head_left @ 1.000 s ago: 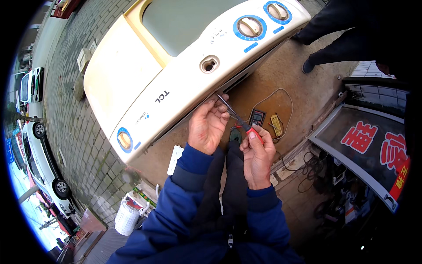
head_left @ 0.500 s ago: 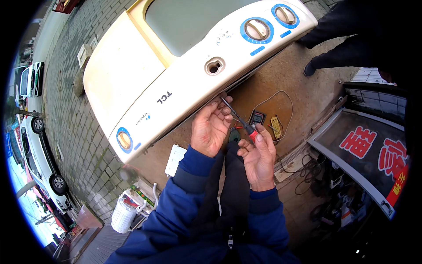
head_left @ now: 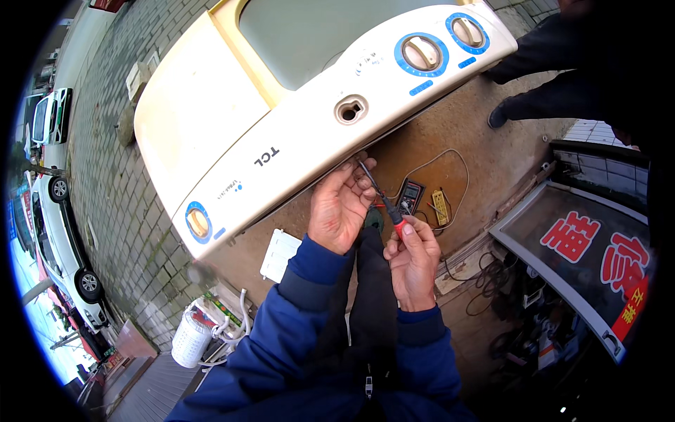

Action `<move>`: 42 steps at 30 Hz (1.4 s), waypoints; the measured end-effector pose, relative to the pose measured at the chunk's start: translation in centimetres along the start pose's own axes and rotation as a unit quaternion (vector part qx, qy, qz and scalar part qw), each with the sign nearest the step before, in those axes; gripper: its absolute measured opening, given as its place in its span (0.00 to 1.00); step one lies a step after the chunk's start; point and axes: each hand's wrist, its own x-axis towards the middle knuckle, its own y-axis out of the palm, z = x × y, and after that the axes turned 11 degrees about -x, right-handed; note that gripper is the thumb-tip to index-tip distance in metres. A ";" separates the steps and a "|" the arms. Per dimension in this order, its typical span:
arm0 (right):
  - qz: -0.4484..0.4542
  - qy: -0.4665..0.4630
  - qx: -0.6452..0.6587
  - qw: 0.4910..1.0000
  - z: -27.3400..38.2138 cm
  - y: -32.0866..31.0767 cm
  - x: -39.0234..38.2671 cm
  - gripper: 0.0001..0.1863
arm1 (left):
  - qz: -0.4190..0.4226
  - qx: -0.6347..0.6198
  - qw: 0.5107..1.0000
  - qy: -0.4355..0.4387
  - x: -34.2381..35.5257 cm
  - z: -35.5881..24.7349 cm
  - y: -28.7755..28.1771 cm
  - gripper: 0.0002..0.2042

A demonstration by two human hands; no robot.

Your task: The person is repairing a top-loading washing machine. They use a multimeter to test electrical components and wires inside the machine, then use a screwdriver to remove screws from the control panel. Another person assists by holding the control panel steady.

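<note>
My right hand (head_left: 413, 264) grips the red and black handle of a screwdriver (head_left: 390, 206) between thumb and fingers. Its thin shaft slants up and left toward the lower edge of a cream washing machine (head_left: 204, 133) with blue-ringed dials. Right below that edge, my left hand (head_left: 339, 207) has its fingers curled beside the screwdriver's tip. What those fingers pinch, if anything, is hidden by the hand and the panel. The underside of the panel, where the tip points, cannot be seen.
A multimeter (head_left: 410, 197) and a yellow device (head_left: 440, 206) lie on the wet floor, with a cable (head_left: 465, 172) looping around them. A white plastic piece (head_left: 280, 254) is left of my legs. A person's dark-trousered legs (head_left: 541, 95) stand at right. A framed glass panel (head_left: 534, 243) is at lower right.
My right hand has closed more tightly around the screwdriver handle, and the shaft stands a little steeper. My left hand remains by the machine's edge. The whole view has shifted slightly.
</note>
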 end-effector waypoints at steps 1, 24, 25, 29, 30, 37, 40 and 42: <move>-0.056 -0.012 -0.041 0.997 -0.1 0.4 0.1 0.17 | 0.006 0.003 1.000 0.007 0.0 0.1 0.1 0.13; 0.139 0.058 -0.453 0.879 -1.9 -0.8 -6.0 0.15 | -0.104 0.083 0.985 0.114 -6.1 -2.1 -9.0 0.09; 0.148 0.082 -0.459 0.872 -2.6 -0.3 -6.4 0.14 | -0.113 0.041 0.986 0.116 -7.4 -3.2 -10.2 0.09; 0.198 0.114 -0.423 0.877 -5.8 2.2 -7.6 0.13 | -0.094 0.006 0.986 0.134 -12.2 -7.4 -14.2 0.09; 0.203 0.115 -0.410 0.881 -6.7 3.0 -7.6 0.13 | -0.077 0.005 0.987 0.137 -13.0 -8.1 -14.9 0.09; 0.182 0.106 -0.351 0.912 -11.9 7.3 -7.9 0.14 | -0.071 0.057 0.986 0.140 -14.7 -11.6 -14.6 0.14; 0.151 0.134 -0.320 0.926 -12.7 8.2 -8.1 0.12 | -0.058 0.106 0.984 0.133 -14.1 -12.2 -13.3 0.14; 0.143 0.131 -0.320 0.927 -12.9 8.4 -8.2 0.12 | -0.069 0.122 0.982 0.128 -13.7 -12.6 -12.8 0.14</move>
